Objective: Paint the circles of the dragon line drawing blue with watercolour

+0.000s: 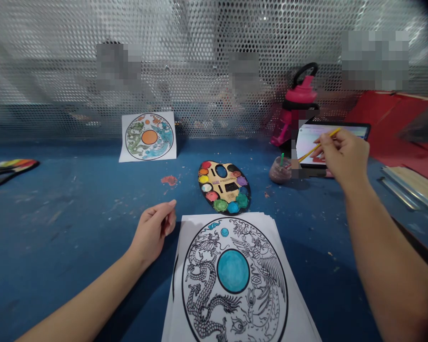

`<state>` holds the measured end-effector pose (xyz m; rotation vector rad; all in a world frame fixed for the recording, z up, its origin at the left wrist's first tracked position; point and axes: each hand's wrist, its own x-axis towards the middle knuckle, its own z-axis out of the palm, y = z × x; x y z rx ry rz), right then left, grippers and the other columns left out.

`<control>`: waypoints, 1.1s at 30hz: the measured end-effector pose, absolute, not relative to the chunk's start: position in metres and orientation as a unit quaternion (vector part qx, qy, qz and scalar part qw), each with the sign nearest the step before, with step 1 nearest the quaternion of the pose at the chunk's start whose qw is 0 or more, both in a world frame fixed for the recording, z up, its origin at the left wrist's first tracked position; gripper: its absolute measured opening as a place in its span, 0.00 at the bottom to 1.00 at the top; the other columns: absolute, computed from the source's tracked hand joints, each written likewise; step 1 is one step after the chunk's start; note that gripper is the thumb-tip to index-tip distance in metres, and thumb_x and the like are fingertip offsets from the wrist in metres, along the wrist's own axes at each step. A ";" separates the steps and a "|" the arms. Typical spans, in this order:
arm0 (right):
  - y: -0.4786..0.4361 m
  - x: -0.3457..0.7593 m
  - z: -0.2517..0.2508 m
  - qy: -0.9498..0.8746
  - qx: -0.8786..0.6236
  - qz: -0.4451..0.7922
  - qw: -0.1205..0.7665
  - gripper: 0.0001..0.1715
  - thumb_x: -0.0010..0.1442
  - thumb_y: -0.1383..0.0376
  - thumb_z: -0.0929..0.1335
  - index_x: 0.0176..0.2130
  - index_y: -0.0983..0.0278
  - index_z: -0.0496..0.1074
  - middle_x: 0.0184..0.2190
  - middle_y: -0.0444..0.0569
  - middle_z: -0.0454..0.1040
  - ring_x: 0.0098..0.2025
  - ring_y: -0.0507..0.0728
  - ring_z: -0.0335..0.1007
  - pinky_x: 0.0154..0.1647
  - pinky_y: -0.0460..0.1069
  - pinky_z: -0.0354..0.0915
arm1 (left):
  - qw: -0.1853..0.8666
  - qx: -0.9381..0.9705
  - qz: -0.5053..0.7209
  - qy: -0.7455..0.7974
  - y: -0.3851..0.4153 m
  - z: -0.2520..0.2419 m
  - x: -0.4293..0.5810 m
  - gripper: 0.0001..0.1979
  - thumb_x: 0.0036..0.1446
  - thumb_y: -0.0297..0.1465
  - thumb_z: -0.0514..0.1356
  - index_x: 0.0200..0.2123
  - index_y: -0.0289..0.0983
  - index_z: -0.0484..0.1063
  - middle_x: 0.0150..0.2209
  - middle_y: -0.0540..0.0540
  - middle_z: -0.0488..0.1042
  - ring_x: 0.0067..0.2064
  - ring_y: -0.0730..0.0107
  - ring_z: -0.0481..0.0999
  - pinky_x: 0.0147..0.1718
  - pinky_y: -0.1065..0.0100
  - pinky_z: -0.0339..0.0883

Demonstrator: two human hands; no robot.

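Observation:
My right hand (344, 154) pinches a thin yellow paintbrush (312, 150), its lower end slanting down beside a small jar of murky water (281, 171). Whether the brush touches the jar I cannot tell. My left hand (155, 228) rests on the table with its fingers curled and nothing visible in them, just left of the paper stack. On the top sheet, a printed dragon-and-phoenix drawing (233, 299) has a blue-painted centre circle, a small blue circle and a blue cloud. Touching or close to the paper's far edge lies a paint palette (225, 185) with several coloured wells.
A painted reference sheet (148, 137) leans against the perforated metal panel (199, 47). At the right stand a pink bottle (295, 111), a tablet (349, 135) and a red folder (388, 123). Pencils (401, 192) lie nearby. A colourful black-edged object (12, 171) sits far left on the blue table (74, 204).

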<state>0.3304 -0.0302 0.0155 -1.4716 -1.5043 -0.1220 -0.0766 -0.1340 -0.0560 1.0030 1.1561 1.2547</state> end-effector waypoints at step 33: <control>-0.032 0.327 0.018 -0.617 -0.612 -0.065 0.491 0.11 0.59 0.61 0.64 0.32 0.65 0.73 0.18 0.45 0.72 0.19 0.51 0.69 0.21 0.44 0.63 | 0.529 0.444 0.518 0.505 -0.135 -0.053 -0.075 0.23 0.57 0.36 0.55 0.13 0.37 0.57 0.11 0.54 0.53 0.15 0.78 0.51 0.16 0.72 0.47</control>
